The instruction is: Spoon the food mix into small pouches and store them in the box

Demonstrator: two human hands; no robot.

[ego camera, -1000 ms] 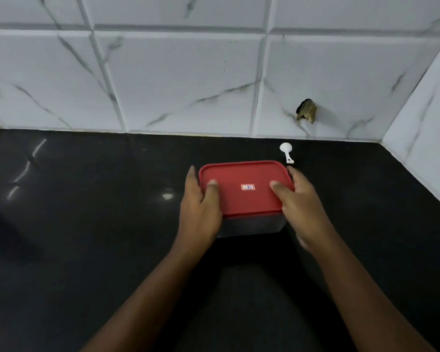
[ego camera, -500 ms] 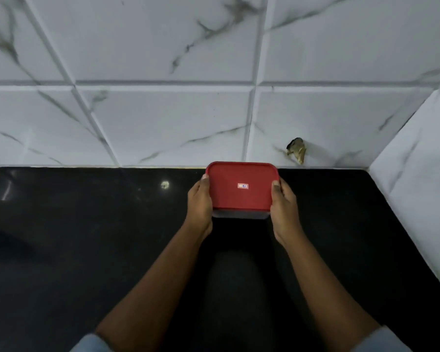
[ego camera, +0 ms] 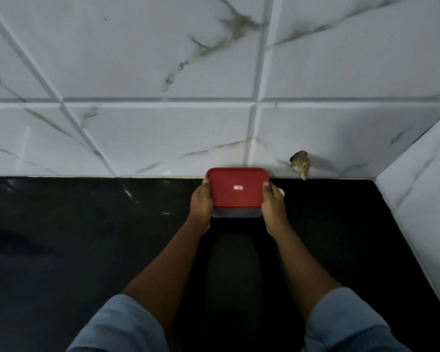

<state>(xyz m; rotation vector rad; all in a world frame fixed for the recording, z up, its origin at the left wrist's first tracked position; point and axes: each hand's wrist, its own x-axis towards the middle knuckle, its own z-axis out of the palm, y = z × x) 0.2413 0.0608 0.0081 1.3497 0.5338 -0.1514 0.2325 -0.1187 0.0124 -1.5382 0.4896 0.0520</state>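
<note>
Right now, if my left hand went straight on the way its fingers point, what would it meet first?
Probably the tiled wall: your left hand grips the red-lidded box pointing at it, nothing visible between, though depth is unclear.

1. The lid (ego camera: 236, 196) is plain red; a small white label (ego camera: 238, 187) at its middle carries red and blue marks;
2. The box (ego camera: 236, 213) under it is a cloudy, see-through grey;
3. The counter (ego camera: 87, 237) is glossy black with a few pale glints;
4. The wall tiles (ego camera: 163, 59) are white, veined in grey and brown like marble; their joints are grey;
5. The sleeves (ego camera: 117, 326) are pale denim blue;
6. A lump (ego camera: 301, 165) on the wall is dull olive-gold, dark on top.
</note>
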